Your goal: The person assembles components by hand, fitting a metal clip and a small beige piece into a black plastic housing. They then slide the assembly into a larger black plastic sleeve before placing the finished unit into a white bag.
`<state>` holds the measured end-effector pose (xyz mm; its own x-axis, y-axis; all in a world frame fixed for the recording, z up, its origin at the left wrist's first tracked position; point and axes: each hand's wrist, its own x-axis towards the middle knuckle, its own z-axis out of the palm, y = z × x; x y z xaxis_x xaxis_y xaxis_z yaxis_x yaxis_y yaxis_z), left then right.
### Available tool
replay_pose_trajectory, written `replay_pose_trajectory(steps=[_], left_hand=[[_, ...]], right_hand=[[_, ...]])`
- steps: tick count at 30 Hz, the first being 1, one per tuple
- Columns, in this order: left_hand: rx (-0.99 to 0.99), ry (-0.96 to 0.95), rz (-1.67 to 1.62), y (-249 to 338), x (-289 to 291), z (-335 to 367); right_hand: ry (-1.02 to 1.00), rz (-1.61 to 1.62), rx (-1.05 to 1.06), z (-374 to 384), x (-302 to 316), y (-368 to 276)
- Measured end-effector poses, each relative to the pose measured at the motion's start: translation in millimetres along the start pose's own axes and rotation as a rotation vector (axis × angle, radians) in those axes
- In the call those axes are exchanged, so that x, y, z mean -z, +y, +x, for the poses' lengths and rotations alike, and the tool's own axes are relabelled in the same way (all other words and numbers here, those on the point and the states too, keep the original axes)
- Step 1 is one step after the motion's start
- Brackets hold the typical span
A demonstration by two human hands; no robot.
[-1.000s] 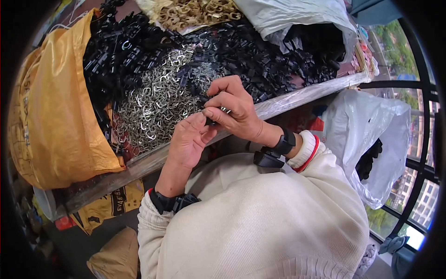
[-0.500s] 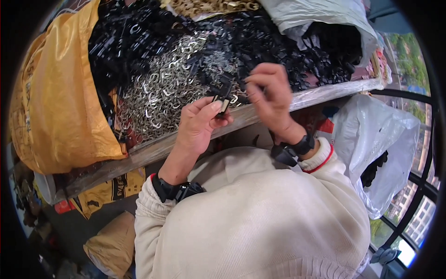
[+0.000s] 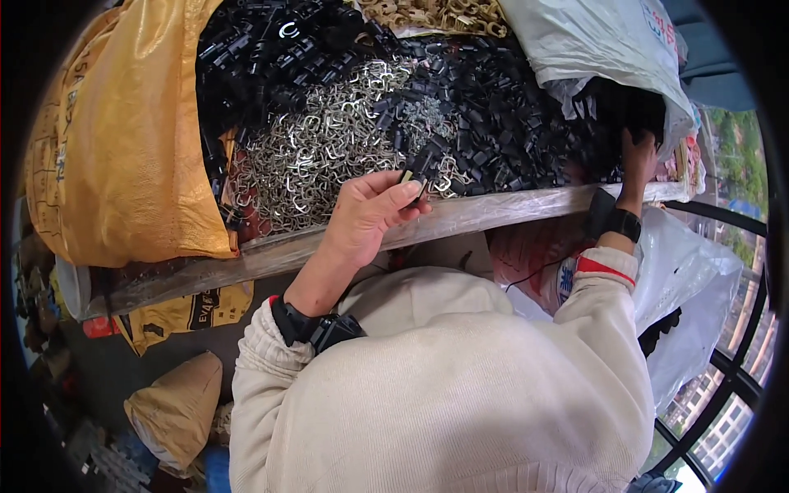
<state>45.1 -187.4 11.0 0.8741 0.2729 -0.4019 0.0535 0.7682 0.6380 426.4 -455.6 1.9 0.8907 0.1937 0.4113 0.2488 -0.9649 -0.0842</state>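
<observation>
While the left grip pinches a black-and-gold part, the right grip is unreadable.

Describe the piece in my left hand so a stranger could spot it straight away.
Follow the plastic-wrapped table edge to its middle, where the left hand hovers. It pinches a small black part at its fingertips. Unlike the loose black parts heaped beyond, this one is held and shows a pale strip.
</observation>
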Motion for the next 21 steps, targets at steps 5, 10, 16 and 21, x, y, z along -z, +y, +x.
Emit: replay_pose_trajectory(steps=[5,10,16,21], left_hand=[[0.009,0.013,0.004,2,3,2],[-0.015,0.01,-0.036,2,4,5],[-0.036,0.031,-0.034,5,8,1],[-0.037,0.063,-0.078,4,8,1]], right_hand=[[-0.023,-0.024,-0.045,-4,-5,-15],[-0.014,0.018,0.149,-14,8,-17],[0.14,0.423,0.072,-38,42,-33],[0.204,1.431,-0.291,-41,64,-54]])
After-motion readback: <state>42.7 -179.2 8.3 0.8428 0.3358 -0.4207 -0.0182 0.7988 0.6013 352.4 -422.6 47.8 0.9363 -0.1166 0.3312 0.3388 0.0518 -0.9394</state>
